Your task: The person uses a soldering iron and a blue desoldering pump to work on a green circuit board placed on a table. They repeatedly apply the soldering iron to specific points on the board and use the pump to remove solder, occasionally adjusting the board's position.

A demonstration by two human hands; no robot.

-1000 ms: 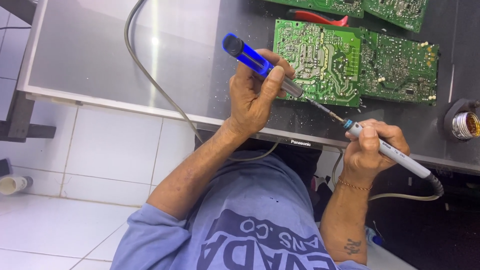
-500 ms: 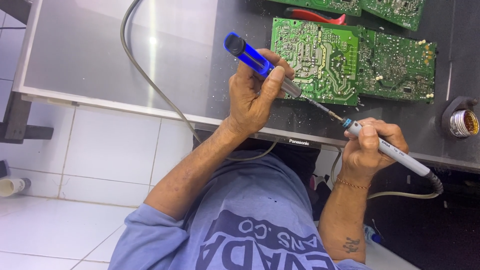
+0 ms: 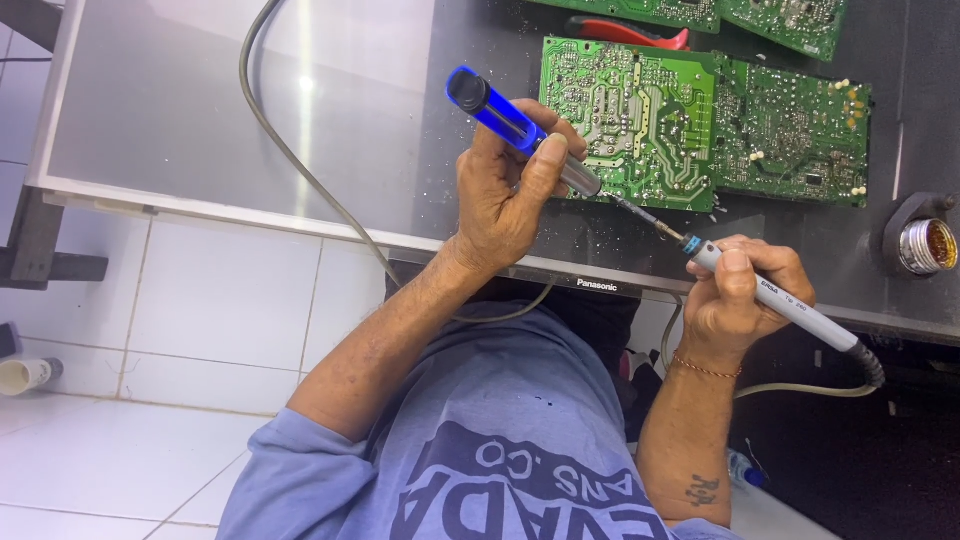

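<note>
Blue and metal, a desoldering pump is being held by the left hand, fingers closing around its barrel. The right hand is gripping a grey soldering iron, its tip nearly meeting the pump's nozzle near the table's front edge, just below a green circuit board. Four green boards are lying toward the far edge of the grey table. One grey cable is crossing it; white floor tiles are showing below.

A short-sleeved blue-grey T-shirt with dark printed lettering; a thin beaded bracelet circles the right wrist, a small tattoo marks that forearm.
</note>
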